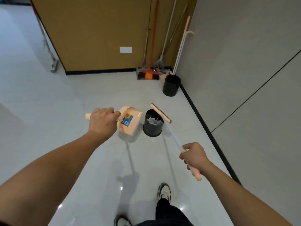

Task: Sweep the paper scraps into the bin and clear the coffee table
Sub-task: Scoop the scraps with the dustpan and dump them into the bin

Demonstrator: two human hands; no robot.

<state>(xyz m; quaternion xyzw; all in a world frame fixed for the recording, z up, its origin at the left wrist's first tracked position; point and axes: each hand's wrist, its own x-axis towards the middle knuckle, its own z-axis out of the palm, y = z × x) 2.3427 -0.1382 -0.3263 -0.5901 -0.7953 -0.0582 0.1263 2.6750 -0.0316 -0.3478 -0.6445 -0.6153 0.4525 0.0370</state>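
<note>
My left hand (pixel 102 122) grips the handle of a peach dustpan (pixel 130 120) with a blue and orange label, held above the floor just left of a black bin (pixel 152 129). White paper scraps (pixel 154 121) lie inside that bin. My right hand (pixel 193 156) is closed on the peach grip of a broom (pixel 172 136). Its white shaft runs up and left to the peach broom head (pixel 160 113), which rests across the bin's right rim.
A second black bin (pixel 171 85) stands by the wall corner, beside an orange-handled broom (pixel 148 74) and other mops leaning on the brown panel. A black baseboard (pixel 203 121) runs along the grey wall on the right. My shoes (pixel 164 192) are on the glossy floor.
</note>
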